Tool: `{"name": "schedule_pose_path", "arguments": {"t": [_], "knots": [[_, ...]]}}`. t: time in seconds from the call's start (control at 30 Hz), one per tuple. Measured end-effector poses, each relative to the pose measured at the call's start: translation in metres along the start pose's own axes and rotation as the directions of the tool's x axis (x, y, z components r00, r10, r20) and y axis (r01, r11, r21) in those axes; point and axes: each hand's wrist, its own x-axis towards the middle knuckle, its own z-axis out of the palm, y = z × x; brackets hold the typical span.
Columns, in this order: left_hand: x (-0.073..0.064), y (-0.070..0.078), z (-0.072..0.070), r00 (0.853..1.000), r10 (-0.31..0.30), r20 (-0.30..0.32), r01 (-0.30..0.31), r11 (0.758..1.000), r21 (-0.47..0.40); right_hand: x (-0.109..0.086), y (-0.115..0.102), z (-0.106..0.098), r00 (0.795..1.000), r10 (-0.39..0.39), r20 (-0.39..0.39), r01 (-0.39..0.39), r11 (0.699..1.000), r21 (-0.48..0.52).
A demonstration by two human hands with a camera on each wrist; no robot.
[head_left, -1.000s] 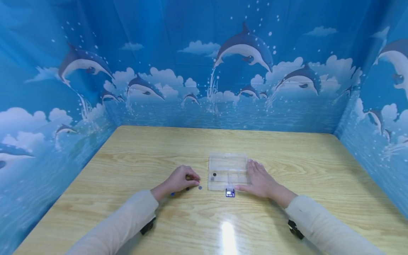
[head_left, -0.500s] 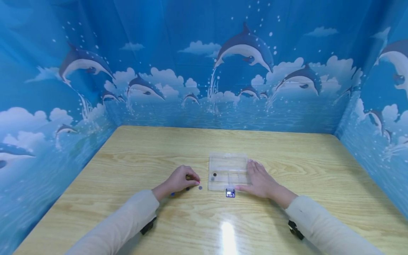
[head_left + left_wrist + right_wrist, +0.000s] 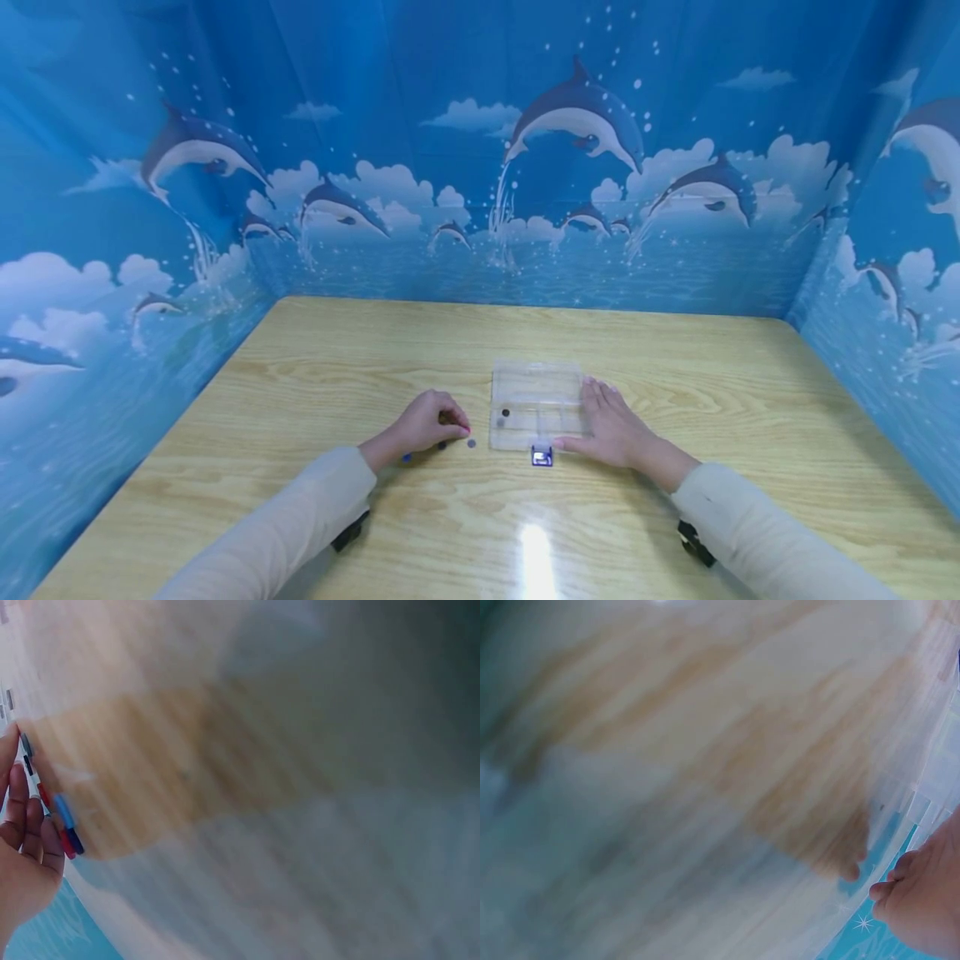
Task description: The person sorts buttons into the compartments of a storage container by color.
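My left hand (image 3: 423,422) hovers low over the table left of the box, thumb and fingertips pinching a small red piece (image 3: 468,430). Just below those fingertips lies a grey disc (image 3: 472,443); a black disc (image 3: 442,445) and a blue disc (image 3: 407,457) are nearer the wrist. A clear plastic box (image 3: 498,439) with compartments stands opened, its lid (image 3: 536,383) laid back behind. Its left compartment has a dark disc (image 3: 506,412) and a grey one (image 3: 501,422). My right hand (image 3: 617,429) rests against the box's right side, fingers straight and thumb at the front edge.
A blue-edged latch or tag (image 3: 542,456) sits at the box's front. In the left wrist view, several coloured discs, one a light blue disc (image 3: 64,811), line up beside the fingers. A dolphin-print curtain (image 3: 480,250) borders the wooden table (image 3: 675,358).
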Motion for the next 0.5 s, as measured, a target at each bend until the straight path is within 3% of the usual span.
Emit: {"name": "schedule_pose_path", "arguments": {"t": [0.23,0.5], "knots": [[0.0002,0.0005,0.0002,1.0,0.01,-0.017,-0.009,1.0,0.016,0.0002,0.0004,0.0002,1.0,-0.001,-0.001,0.001,1.0,-0.003],[0.0029,0.0023,0.0006,0.999,-0.035,-0.024,0.036,0.999,0.021,0.0,0.0011,0.0004,1.0,0.006,0.008,-0.006,1.0,0.005]]}}
